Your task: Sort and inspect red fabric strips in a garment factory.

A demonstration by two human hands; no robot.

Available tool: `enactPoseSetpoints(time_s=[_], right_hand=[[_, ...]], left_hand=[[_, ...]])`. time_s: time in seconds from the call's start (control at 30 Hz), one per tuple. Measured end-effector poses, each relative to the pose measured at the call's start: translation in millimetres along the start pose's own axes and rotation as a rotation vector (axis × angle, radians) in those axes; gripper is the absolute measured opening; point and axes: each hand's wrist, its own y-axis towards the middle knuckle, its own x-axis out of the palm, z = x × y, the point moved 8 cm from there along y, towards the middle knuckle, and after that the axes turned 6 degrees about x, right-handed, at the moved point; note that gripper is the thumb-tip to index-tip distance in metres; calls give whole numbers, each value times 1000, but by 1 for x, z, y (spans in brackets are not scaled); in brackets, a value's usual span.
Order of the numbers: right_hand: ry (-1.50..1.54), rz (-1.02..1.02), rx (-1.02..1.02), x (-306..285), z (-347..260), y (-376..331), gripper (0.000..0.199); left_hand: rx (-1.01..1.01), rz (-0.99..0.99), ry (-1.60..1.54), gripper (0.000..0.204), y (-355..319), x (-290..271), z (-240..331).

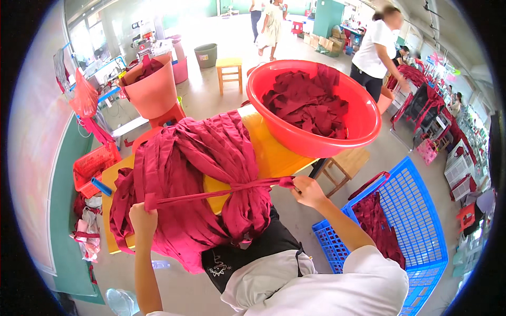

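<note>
A large bundle of dark red fabric strips [174,152] lies across a yellow table [271,145] in front of me. A narrow red fabric tie [205,196] crosses over the bundle and pinches part of it together at the right. My left hand [143,221] is closed round the tie's left end. At the other end, my right hand [308,191] grips the tie, with a short tail bunched at its fingers. Between both hands the tie is stretched nearly straight. Whether it passes fully round underneath is hidden.
A red basin [316,138] of cut fabric pieces sits at the table's far right. A blue plastic basket [416,210] with red fabric stands at my right. Beyond are a pink tub [153,95] and a wooden stool [229,63]. A person in white [377,52] stands past the basin.
</note>
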Motion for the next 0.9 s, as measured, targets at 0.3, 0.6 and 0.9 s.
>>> enactPoseSetpoints(time_s=[0.3,0.6,0.9], right_hand=[[294,-59,474,1,-2,-17,38],[580,-94,821,33,-27,-63,38],[1578,-230,1309,115,-58,-71,70]], left_hand=[[-483,170,-1354,59,26,6,112],[-647,-239,-1284,43,-8,131,155],[-786,-146,-1979,22,5,177,155]])
